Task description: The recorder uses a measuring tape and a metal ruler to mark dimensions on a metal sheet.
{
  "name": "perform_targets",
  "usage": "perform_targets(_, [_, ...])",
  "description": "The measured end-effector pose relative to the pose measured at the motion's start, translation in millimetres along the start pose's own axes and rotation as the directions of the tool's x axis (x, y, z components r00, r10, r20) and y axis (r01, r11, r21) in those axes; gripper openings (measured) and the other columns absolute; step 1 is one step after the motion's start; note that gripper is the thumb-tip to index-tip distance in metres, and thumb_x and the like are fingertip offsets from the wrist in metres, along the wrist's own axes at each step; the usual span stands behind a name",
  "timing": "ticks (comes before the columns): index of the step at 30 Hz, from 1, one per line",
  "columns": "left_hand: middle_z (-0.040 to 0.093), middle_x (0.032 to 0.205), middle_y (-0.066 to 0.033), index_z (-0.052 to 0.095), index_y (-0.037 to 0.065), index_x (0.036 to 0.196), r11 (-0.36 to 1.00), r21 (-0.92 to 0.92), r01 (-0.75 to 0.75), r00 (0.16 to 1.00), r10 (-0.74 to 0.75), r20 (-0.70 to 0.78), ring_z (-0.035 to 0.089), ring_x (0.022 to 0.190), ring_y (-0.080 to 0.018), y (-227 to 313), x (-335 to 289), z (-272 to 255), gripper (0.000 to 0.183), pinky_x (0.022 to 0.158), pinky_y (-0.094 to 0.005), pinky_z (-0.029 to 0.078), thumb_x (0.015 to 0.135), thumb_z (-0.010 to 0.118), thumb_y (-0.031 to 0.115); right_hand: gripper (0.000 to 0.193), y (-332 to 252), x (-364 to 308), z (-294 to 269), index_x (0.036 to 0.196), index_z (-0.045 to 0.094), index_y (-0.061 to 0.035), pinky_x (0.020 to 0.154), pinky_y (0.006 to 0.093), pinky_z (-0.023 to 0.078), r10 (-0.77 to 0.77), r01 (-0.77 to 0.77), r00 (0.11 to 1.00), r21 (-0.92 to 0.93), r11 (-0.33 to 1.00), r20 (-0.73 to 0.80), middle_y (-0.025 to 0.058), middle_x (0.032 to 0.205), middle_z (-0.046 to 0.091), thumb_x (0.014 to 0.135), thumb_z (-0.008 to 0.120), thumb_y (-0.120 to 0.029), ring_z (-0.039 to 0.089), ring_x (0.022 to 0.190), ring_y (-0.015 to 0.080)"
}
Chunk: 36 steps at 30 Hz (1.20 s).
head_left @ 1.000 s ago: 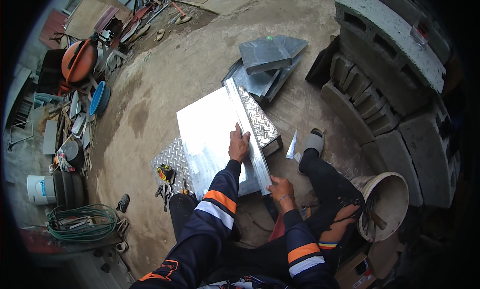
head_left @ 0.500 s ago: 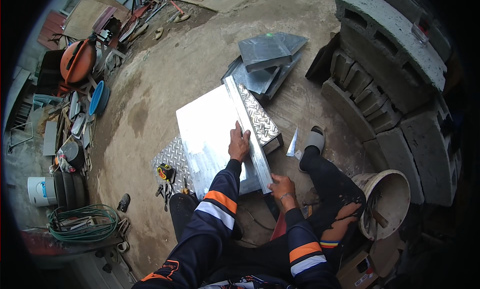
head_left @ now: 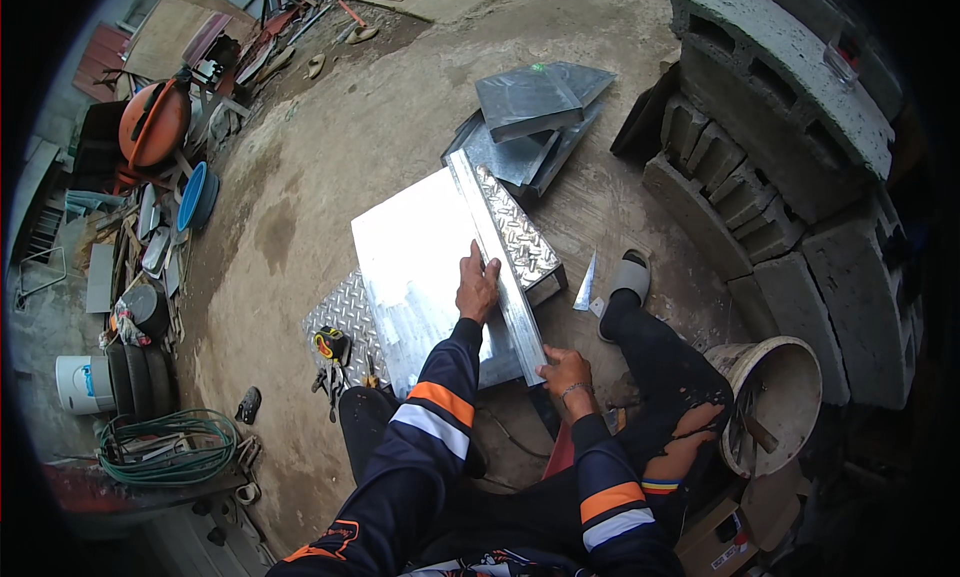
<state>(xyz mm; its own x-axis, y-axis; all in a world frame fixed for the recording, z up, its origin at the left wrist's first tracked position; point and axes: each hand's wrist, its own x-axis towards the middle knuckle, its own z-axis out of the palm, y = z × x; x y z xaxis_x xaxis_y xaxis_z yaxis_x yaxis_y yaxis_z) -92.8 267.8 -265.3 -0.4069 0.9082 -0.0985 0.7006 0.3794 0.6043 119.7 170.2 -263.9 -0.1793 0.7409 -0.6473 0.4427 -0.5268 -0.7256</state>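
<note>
A shiny flat metal sheet (head_left: 415,242) lies over a diamond-plate surface (head_left: 522,239). Along the sheet's right side runs a long straight metal bar (head_left: 492,247), tilted so that its near end points toward my right knee. My left hand (head_left: 477,287) rests on the sheet against the bar's left edge, fingers stretched out. At the bar's near end my right hand (head_left: 567,373) pinches the corner between thumb and fingers; its underside is hidden. A yellow and black tape measure (head_left: 331,344) sits on the diamond plate, left of my left forearm, beside some hand tools (head_left: 328,384).
Bent sheet-metal pieces (head_left: 540,102) lie beyond the plate. Concrete blocks (head_left: 780,87) are stacked at the right, with a dirty bucket (head_left: 790,407) by my right knee. A pointed metal offcut (head_left: 586,282) lies near my sandal (head_left: 632,275). A green hose (head_left: 165,447) is coiled at lower left.
</note>
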Motion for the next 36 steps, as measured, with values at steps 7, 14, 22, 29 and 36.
perform_targets(7, [0.045,0.119,-0.0189,0.031,0.004,0.140,0.957,0.123,0.262,0.965,-0.256,-0.064,0.054,0.106,-0.0394,59.3,-8.2,0.2,0.094,0.085,-0.0468,0.045,0.071,0.065,0.057,0.048,2.9,0.4,0.6,0.118,0.064,-0.0119,0.092,0.0359,0.047,0.006,-0.006,1.000,0.013,1.000,-0.018,0.0154,0.114,0.063,0.071,0.075,-0.017,0.060,0.107,0.0321])
perform_targets(14, [0.043,0.118,-0.0200,0.036,0.001,0.129,0.929,0.159,0.335,0.936,-0.309,-0.167,0.053,0.103,-0.0433,72.0,-7.0,10.6,0.077,0.082,-0.0526,0.044,0.071,0.066,0.042,0.048,-1.7,-2.4,0.0,0.117,0.064,-0.0118,0.092,0.0357,0.047,-0.009,0.009,1.000,0.010,1.000,-0.009,0.0146,0.114,0.063,0.070,0.075,-0.017,0.060,0.107,0.0319])
perform_targets(22, [0.041,0.112,-0.0197,0.036,0.001,0.115,0.936,0.187,0.299,0.950,-0.274,-0.151,0.052,0.103,-0.0425,73.4,-5.6,15.2,0.061,0.079,-0.0532,0.046,0.073,0.066,0.034,0.047,3.6,0.0,2.3,0.119,0.063,-0.0104,0.061,0.0315,0.056,-0.100,0.094,0.992,-0.084,0.992,-0.078,0.0142,0.100,0.069,0.073,0.074,-0.009,0.068,0.065,0.0195])
perform_targets(29, [0.041,0.112,-0.0198,0.036,0.001,0.113,0.937,0.190,0.292,0.951,-0.265,-0.157,0.052,0.102,-0.0436,72.2,-4.9,14.7,0.060,0.079,-0.0535,0.047,0.074,0.068,0.034,0.047,2.0,0.7,3.6,0.118,0.063,-0.0103,0.063,0.0319,0.058,-0.079,0.073,0.994,-0.072,0.995,-0.082,0.0152,0.102,0.068,0.072,0.075,-0.008,0.069,0.073,0.0216])
perform_targets(36, [0.042,0.112,-0.0219,0.038,-0.002,0.115,0.943,0.189,0.275,0.954,-0.243,-0.173,0.052,0.100,-0.0457,70.9,-6.8,14.8,0.064,0.080,-0.0539,0.046,0.074,0.066,0.037,0.047,-2.8,-1.8,0.1,0.117,0.064,-0.0121,0.093,0.0358,0.047,0.002,-0.002,1.000,0.005,1.000,-0.012,0.0142,0.115,0.063,0.071,0.075,-0.016,0.059,0.108,0.0316])
